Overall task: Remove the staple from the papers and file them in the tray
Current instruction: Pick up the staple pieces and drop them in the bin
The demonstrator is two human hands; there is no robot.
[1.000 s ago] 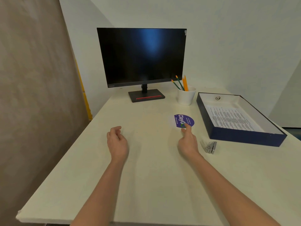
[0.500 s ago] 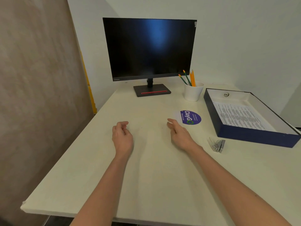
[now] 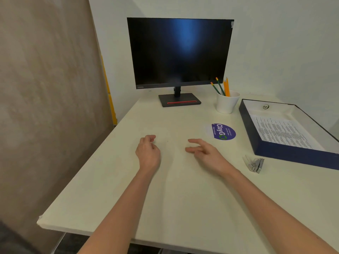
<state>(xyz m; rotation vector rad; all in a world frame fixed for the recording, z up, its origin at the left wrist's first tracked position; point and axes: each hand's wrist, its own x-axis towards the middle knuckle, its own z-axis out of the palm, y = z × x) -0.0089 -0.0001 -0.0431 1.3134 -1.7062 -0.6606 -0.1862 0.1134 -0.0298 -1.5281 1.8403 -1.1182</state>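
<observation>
Papers (image 3: pixel 286 132) lay flat inside the navy tray (image 3: pixel 293 158), at the right of the worktop (image 3: pixel 183 198). Staple remover (image 3: pixel 254 164) sat on the worktop just in front of the tray, untouched. Left hand (image 3: pixel 148 151): grip loosely curled, grasping nothing. Right hand (image 3: pixel 205 151): grip released, fingers spread, grasping nothing, near the purple sticker (image 3: pixel 221 131). Judged: filing looks done; no staple could be made out. Next move, if any: confirm the sheets sit square.
</observation>
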